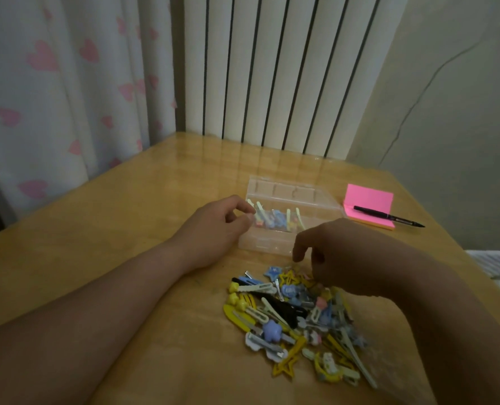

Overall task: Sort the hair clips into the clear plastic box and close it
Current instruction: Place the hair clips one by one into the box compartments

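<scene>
A clear plastic box (267, 244) lies open on the wooden table, its lid (289, 191) tipped back. Several clips (275, 219), pale yellow, blue and pink, lie inside it. A heap of hair clips (295, 320) in yellow, blue, white and black lies in front of the box. My left hand (216, 226) rests against the box's left side with fingers curled; no clip shows in it. My right hand (339, 252) hovers over the far edge of the heap, fingertips pointing down at the clips; whether it pinches one is hidden.
A pink sticky-note pad (368, 200) with a black pen (389, 216) across it lies right of the box. A white radiator (286, 68) and a heart-print curtain (67, 83) stand behind the table (126, 206). Folded white cloth (497, 267) lies past the right edge.
</scene>
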